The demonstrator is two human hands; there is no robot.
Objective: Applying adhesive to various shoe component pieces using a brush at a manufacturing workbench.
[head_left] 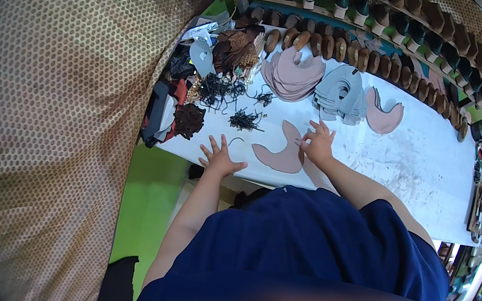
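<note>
A crescent-shaped pink piece lies flat near the front edge of the white table. Over its right arm is my right hand, thumb and a finger brought together at the piece's edge while other fingers stick out. What they pinch is too small to make out. My left hand is spread wide by the table's front edge, left of the piece, and holds nothing. Between that hand and the piece lies a thin dark curved strip. Farther back are tangled heaps of black strips.
Stacks of pink pieces and grey pieces lie behind, with a smaller pink stack to their right. Brown scraps crowd the left end. Wooden shoe forms line the back below shoe shelves. A patterned curtain hangs left.
</note>
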